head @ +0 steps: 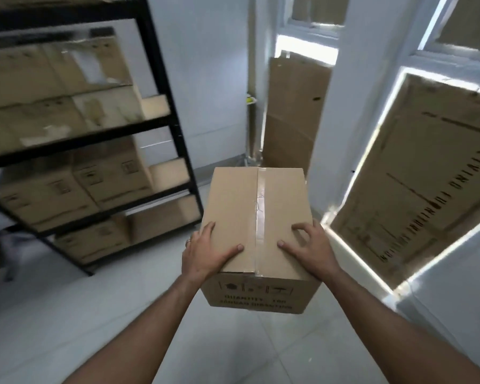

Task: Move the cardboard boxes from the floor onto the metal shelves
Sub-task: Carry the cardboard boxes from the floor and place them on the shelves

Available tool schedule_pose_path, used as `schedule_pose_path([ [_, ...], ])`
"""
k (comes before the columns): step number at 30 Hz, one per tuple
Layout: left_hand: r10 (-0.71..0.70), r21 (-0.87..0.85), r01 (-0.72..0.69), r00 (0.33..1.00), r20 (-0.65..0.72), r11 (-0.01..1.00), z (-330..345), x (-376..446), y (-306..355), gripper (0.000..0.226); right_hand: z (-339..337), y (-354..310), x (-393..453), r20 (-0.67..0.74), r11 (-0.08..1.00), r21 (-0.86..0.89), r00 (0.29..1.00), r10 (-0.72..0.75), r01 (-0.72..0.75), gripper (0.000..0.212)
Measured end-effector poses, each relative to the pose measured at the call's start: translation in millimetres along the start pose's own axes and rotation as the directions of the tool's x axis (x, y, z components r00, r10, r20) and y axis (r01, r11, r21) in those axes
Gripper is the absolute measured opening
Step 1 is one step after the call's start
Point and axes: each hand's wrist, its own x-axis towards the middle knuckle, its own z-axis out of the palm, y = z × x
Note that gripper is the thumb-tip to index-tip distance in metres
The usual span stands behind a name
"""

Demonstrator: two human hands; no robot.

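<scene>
Above floor (pixel 67 314), box (pixel 250 217) w/ L hand (pixel 205 250) & R hand (pixel 311 248) gripping its sides.

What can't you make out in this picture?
- Head view: the fingers of the left hand go out of sight past the side of the box.
- The small print on the box front is blurred.
- The shelves are motion-blurred and cut off by the left edge.
- The box's underside faces away.
</scene>
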Motion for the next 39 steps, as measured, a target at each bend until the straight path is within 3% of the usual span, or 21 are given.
schedule_pose_path([
  [7, -0.224, -0.039, 0.221, 0.971, -0.082, 0.974, -67.4, 29.9, -128.3, 0.135, 147.4, -74.7, 53.7, 0.205, 0.994, 0.000, 0.973, -0.109, 0.111, 0.065],
  [12, -0.300, -0.030, 0.299, 0.950, -0.085, 0.954, -100.7, 65.4, -206.1, 0.138, 242.2, -104.7, 78.6, 0.292, 0.995, 0.009, 0.951, -0.097, 0.099, 0.070],
  [19, -0.361, -0.035, 0.360, 0.930, -0.063, 0.932, -113.4, 105.1, -271.5, 0.135, 318.5, -121.9, 106.7, 0.358, 0.997, 0.014, 0.930, -0.082, 0.082, 0.074],
  [29, -0.483, -0.081, 0.478, 0.874, -0.058, 0.875, -79.5, 176.3, -324.1, 0.126, 401.5, -105.0, 192.8, 0.476, 0.991, -0.019, 0.873, -0.110, 0.135, 0.075],
  [39, -0.516, -0.098, 0.509, 0.854, -0.067, 0.855, 4.5, 252.2, -409.0, 0.120, 525.6, -29.6, 268.3, 0.533, 0.986, -0.031, 0.837, -0.124, 0.166, 0.078],
])
